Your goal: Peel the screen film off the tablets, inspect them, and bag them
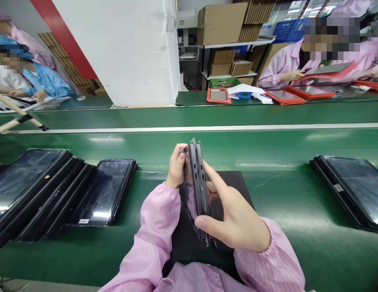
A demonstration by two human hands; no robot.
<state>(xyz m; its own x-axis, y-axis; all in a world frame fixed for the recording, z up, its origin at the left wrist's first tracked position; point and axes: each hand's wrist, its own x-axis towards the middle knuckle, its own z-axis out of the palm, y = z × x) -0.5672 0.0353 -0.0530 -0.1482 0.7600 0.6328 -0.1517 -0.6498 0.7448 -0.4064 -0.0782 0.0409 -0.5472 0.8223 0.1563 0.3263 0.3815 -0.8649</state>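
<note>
I hold a dark tablet (198,182) on edge, upright, over a black mat (234,186) on the green bench. A thin clear film or bag hangs along its left side. My left hand (176,166) grips the far upper part of the tablet from the left. On the right, my right hand (234,215) clasps it, thumb at the near lower edge and fingers reaching along its side. Both arms are in pink striped sleeves.
A fanned row of several dark tablets (55,190) lies at my left, and a stack of tablets (353,188) at my right. A green conveyor belt (207,117) runs beyond. Across it, people in pink and blue coats handle tablets in red trays (309,91). Cardboard boxes (222,24) fill shelves behind.
</note>
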